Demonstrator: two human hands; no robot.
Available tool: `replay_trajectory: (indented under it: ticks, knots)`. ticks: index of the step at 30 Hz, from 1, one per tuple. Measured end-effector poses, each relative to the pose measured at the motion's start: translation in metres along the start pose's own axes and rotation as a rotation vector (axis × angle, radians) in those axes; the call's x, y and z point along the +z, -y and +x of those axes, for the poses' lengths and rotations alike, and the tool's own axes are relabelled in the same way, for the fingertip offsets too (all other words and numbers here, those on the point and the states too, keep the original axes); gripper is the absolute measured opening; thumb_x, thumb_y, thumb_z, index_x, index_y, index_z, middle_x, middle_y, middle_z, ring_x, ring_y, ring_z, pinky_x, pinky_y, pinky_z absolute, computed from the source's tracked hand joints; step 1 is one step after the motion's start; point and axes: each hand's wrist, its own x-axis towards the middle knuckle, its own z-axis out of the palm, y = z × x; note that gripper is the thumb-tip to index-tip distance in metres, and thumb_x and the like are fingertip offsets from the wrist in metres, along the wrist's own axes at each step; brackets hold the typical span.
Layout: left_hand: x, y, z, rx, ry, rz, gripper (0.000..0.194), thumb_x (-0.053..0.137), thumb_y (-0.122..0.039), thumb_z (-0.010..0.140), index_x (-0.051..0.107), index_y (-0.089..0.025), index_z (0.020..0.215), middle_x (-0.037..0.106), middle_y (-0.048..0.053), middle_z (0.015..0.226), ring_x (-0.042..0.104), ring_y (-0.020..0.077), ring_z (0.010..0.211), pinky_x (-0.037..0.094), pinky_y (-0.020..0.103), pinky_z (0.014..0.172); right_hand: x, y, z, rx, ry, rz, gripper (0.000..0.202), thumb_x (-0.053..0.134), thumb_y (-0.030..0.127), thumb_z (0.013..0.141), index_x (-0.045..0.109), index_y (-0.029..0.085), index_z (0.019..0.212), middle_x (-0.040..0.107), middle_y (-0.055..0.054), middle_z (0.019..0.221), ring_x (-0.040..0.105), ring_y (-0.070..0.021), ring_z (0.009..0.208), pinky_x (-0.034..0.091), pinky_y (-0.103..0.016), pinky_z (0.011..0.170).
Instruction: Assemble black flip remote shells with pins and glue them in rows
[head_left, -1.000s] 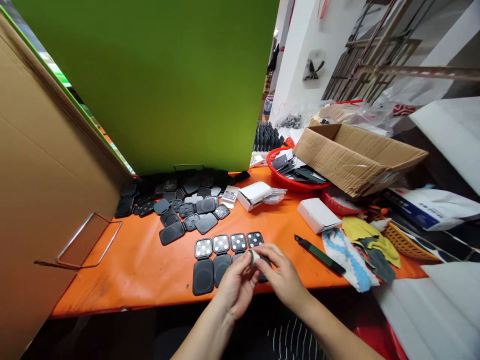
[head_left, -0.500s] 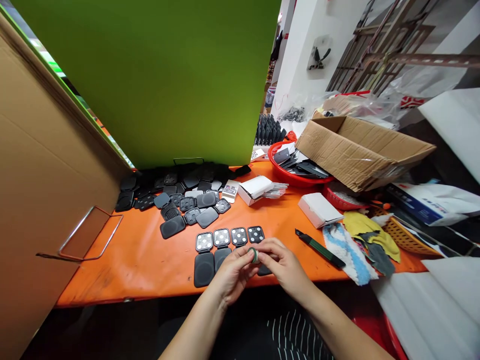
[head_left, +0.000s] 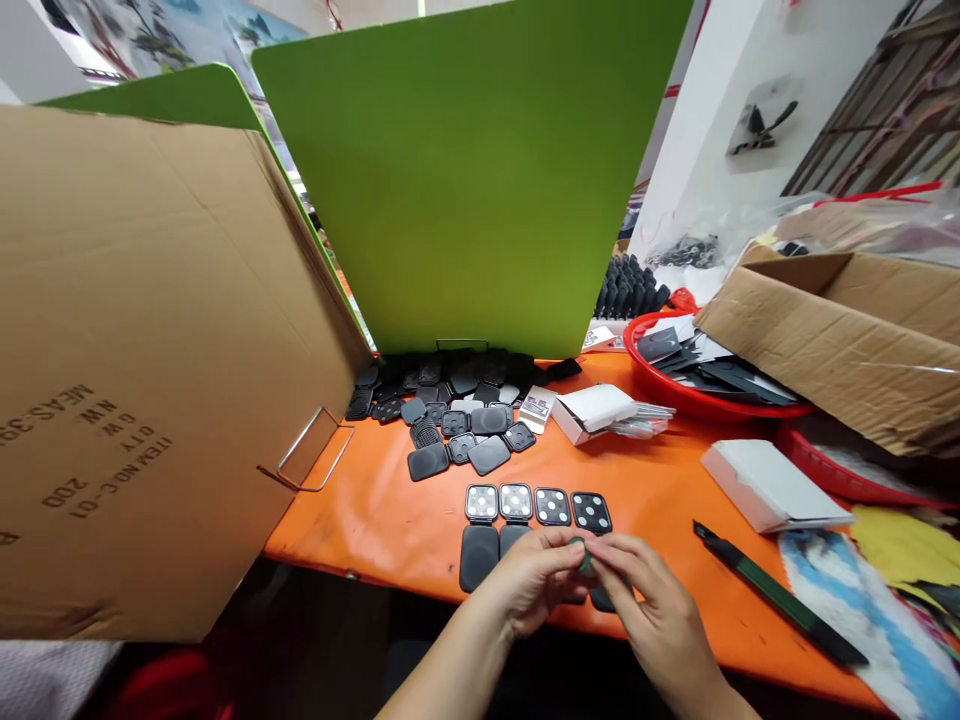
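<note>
Both hands meet over the near edge of the orange table, pinching a small green round piece [head_left: 584, 563] between their fingertips. My left hand [head_left: 536, 575] grips its left side, with the other fingers curled below. From the right, thumb and fingers of my right hand [head_left: 651, 592] close on the same piece. Just beyond and partly beneath the hands lies a row of black hinged holders. Their square upper plates [head_left: 553, 506] carry white dots, and the leftmost lower pad [head_left: 479, 557] is a plain dark rectangle. My hands cover several of the other lower pads.
A heap of similar black holders [head_left: 427, 460] lies at the back left, beside a white box [head_left: 592, 410]. A green-black utility knife [head_left: 780, 595] rests at right near a cloth [head_left: 862, 600]. Cardboard [head_left: 165, 380] and a green panel [head_left: 465, 190] stand around the table.
The view has turned left, so the table and hands appear further right and more cardboard shows. Both hands still hold the green piece, which has tilted between the fingertips.
</note>
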Motion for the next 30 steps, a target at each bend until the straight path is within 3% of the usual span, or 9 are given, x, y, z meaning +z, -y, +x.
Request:
replay_trajectory:
  ticks: [5, 13, 16, 19, 24, 30]
  knots:
    - [-0.001, -0.002, -0.003, -0.017, 0.025, 0.020, 0.035, 0.079, -0.029, 0.063, 0.068, -0.011, 0.090, 0.063, 0.004, 0.072, 0.058, 0.0102, 0.061, 0.043, 0.023, 0.062, -0.005, 0.002, 0.004, -0.078, 0.081, -0.094, 0.011, 0.046, 0.023, 0.091, 0.057, 0.023, 0.093, 0.062, -0.004, 0.089, 0.063, -0.0148, 0.080, 0.053, -0.023, 0.069]
    - [0.000, -0.005, -0.006, -0.052, 0.009, 0.113, 0.038, 0.080, -0.032, 0.062, 0.067, -0.010, 0.090, 0.064, 0.004, 0.074, 0.057, 0.0085, 0.060, 0.044, 0.022, 0.065, -0.028, 0.001, 0.032, -0.164, 0.447, -0.411, 0.025, 0.032, 0.030, 0.095, 0.053, 0.021, 0.087, 0.059, -0.004, 0.077, 0.058, -0.0176, 0.067, 0.048, -0.029, 0.057]
    - [-0.001, -0.005, -0.008, -0.053, -0.052, 0.055, 0.035, 0.080, -0.029, 0.063, 0.067, -0.010, 0.090, 0.062, 0.002, 0.070, 0.056, 0.0070, 0.057, 0.042, 0.017, 0.056, -0.041, 0.002, 0.045, -0.082, 0.424, -0.412, 0.028, 0.031, 0.032, 0.095, 0.053, 0.020, 0.083, 0.058, -0.004, 0.073, 0.057, -0.0180, 0.064, 0.046, -0.030, 0.056]
    - [-0.002, -0.005, -0.011, -0.070, -0.118, -0.039, 0.032, 0.078, -0.026, 0.065, 0.067, -0.010, 0.090, 0.063, 0.002, 0.073, 0.059, 0.0069, 0.060, 0.045, 0.015, 0.058, -0.046, 0.005, 0.050, 0.049, 0.381, -0.253, 0.024, 0.034, 0.029, 0.095, 0.056, 0.020, 0.089, 0.062, -0.005, 0.081, 0.060, -0.0178, 0.073, 0.048, -0.030, 0.065]
    - [-0.001, -0.002, -0.010, -0.075, -0.088, -0.141, 0.027, 0.076, -0.023, 0.069, 0.068, -0.010, 0.092, 0.066, 0.003, 0.079, 0.062, 0.0078, 0.066, 0.050, 0.015, 0.060, -0.024, 0.010, 0.033, 0.165, 0.359, 0.049, 0.024, 0.044, 0.027, 0.091, 0.063, 0.023, 0.105, 0.063, -0.007, 0.105, 0.059, -0.0190, 0.098, 0.048, -0.032, 0.086]
    - [0.000, -0.002, -0.008, -0.069, -0.083, -0.168, 0.023, 0.076, -0.021, 0.069, 0.068, -0.012, 0.089, 0.066, 0.003, 0.076, 0.063, 0.0083, 0.065, 0.050, 0.013, 0.057, -0.005, 0.011, 0.015, 0.309, 0.243, 0.152, 0.024, 0.048, 0.031, 0.090, 0.068, 0.024, 0.101, 0.062, -0.007, 0.106, 0.058, -0.0195, 0.102, 0.047, -0.034, 0.090]
